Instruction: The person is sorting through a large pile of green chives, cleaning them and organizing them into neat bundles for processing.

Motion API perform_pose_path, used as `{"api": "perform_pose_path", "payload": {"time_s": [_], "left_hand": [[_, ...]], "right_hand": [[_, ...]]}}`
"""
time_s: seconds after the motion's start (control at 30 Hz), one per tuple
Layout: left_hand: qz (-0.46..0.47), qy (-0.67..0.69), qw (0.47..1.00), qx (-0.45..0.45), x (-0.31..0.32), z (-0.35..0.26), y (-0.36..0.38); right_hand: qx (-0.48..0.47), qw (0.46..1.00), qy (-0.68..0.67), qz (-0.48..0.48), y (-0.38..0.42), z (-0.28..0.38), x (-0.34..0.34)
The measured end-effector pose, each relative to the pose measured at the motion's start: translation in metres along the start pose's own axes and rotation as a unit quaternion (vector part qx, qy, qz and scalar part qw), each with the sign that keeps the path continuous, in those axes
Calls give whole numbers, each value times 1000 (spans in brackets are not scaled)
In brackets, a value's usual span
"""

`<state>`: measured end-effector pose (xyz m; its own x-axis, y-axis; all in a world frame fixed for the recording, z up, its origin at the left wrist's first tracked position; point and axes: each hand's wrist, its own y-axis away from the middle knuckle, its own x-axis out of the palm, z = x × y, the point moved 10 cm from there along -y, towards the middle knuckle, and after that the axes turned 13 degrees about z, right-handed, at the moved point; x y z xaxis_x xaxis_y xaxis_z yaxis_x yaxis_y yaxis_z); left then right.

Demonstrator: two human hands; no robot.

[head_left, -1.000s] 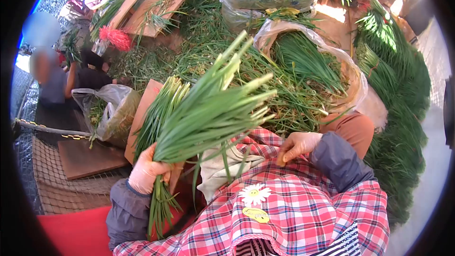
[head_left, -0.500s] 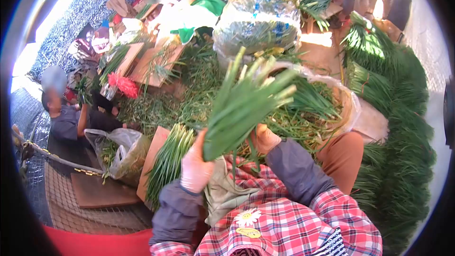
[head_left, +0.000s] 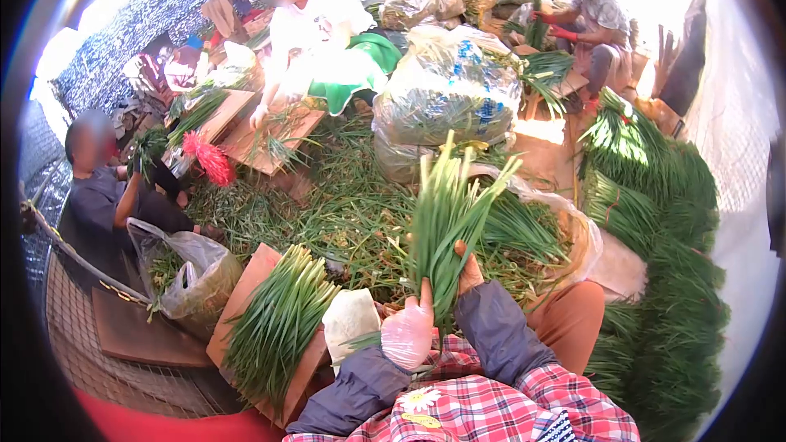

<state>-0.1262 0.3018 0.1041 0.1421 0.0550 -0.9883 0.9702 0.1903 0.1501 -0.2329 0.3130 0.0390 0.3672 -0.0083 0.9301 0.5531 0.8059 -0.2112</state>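
Note:
Upright in front of my chest is a bunch of garlic chives (head_left: pixel 449 229), pale stem ends up and green leaves hanging down. My left hand (head_left: pixel 409 334), in a pale thin covering, grips its lower left side. My right hand (head_left: pixel 469 272) is closed round its right side, some fingers hidden behind the leaves. To the left, a pile of garlic chives (head_left: pixel 282 319) lies on a brown board (head_left: pixel 225 340), stem ends away from me. A light cloth (head_left: pixel 350 323) lies over my lap beside my left hand.
Loose leaves (head_left: pixel 336 188) cover the ground ahead. An open plastic bag (head_left: pixel 585 237) holds more greens at right; bundled chives (head_left: pixel 671 311) line the far right. Full clear bags (head_left: pixel 446 90) stand ahead. A plastic bag (head_left: pixel 196 274) and a seated person (head_left: pixel 102 188) are left.
The bunch has turned from leaning right to nearly upright. My left hand has moved right and down, toward my right hand. The view has shifted, showing more of the people and bags behind.

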Motion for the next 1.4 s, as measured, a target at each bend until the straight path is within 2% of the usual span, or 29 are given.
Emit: {"api": "perform_pose_path", "payload": {"time_s": [0.1, 0.2, 0.23, 0.33, 0.4, 0.47, 0.57, 0.6, 0.63, 0.67, 0.73, 0.77, 0.8, 0.87, 0.9, 1.0, 1.03, 1.13, 1.17, 1.27, 1.3, 1.4], "left_hand": [[56, 81, 995, 13, 11, -5, 3], [84, 295, 947, 94, 7, -3, 19], [162, 417, 879, 164, 18, -3, 24], [291, 626, 689, 220, 41, 28, 33], [224, 757, 602, 115, 30, 77, 18], [85, 891, 439, 83, 52, 116, -10], [7, 948, 263, 179, 56, 109, -48], [-4, 952, 230, 204, 54, 96, -56], [-14, 951, 228, 208, 62, 88, -59], [-25, 950, 225, 213, 67, 82, -61], [-58, 948, 251, 187, 63, 79, -52], [-75, 946, 265, 171, 64, 81, -45], [-63, 948, 265, 163, 68, 82, -44], [-80, 923, 339, 165, 61, 85, -39], [-92, 927, 326, 160, 54, 85, -35], [-56, 923, 341, 170, 34, 80, -35], [-58, 935, 302, 174, 33, 78, -33], [-13, 949, 276, 151, 61, 70, -40], [-7, 956, 256, 145, 68, 68, -39], [-36, 926, 305, 218, 55, 68, -37], [-48, 919, 345, 184, 53, 71, -38], [-20, 930, 345, 129, 63, 81, -30]], "right_hand": [[42, 999, 29, -12, 2, -4, -30], [120, 993, -9, 0, 7, -7, -30], [147, 989, -13, -11, 8, -6, -32], [194, 972, 108, -72, 17, 26, -15], [240, 959, 144, -47, 18, 37, -6], [301, 930, 204, -45, 21, 40, 10], [399, 862, 309, -58, 36, 26, 16], [434, 829, 347, -67, 44, 17, 12], [435, 765, 474, -25, 44, 8, 11], [431, 762, 482, -25, 54, -6, 15], [360, 619, 698, -9, 53, -5, 33], [411, 530, 741, -11, 57, -9, 43], [410, 488, 770, -30, 58, -12, 47], [398, 402, 822, -65, 58, -14, 52], [352, 449, 820, -35, 56, -19, 61], [124, 573, 796, 150, 47, -34, 102], [111, 560, 805, 159, 46, -35, 112], [175, 486, 852, 84, 50, -41, 85], [225, 486, 844, 36, 54, -41, 74], [218, 417, 882, 9, 51, -52, 72], [215, 374, 902, 4, 52, -55, 73], [313, 372, 868, 101, 53, -68, 86]]}}
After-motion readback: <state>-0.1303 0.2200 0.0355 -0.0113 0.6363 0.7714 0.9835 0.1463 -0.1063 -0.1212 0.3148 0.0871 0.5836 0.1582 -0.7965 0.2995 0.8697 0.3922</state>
